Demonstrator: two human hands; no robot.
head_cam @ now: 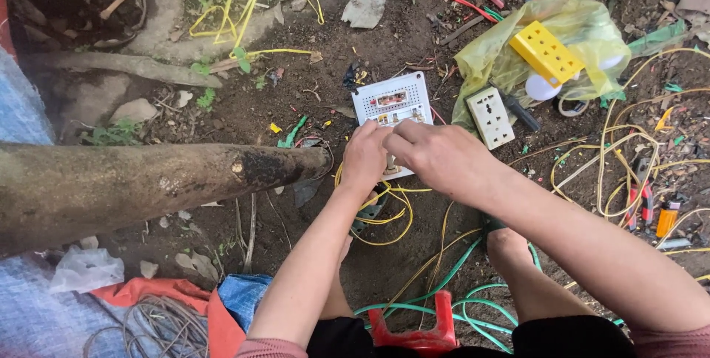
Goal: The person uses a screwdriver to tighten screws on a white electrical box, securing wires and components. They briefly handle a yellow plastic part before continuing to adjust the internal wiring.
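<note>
From where I watch, nearest the lower edge of the dirt ground [296, 84] a red plastic stool [418, 332] shows between the knees, with green wires [451, 273] and yellow wires [384, 214] looped loosely around it; I judge a foot or shin could snag these and drag the work sideways. Above that, my left hand [364, 157] is curled with fingers pinched at the lower edge of the white perforated plastic switch board [393, 106], which lies flat on the soil at mid-ground. My right hand [444, 158] is bent over beside it, fingertips pressed on a small part there; what either one grips I cannot tell, since the knuckles cover it. A slip could drop that part into the dirt. The board's lower half is hidden. To the right lie a cream socket plate [490, 117] and red-handled pliers [640, 199], partly under wire. Farther off, a yellow plastic bag [503, 51] holds a yellow perforated box [546, 52]; its other contents are unclear.
</note>
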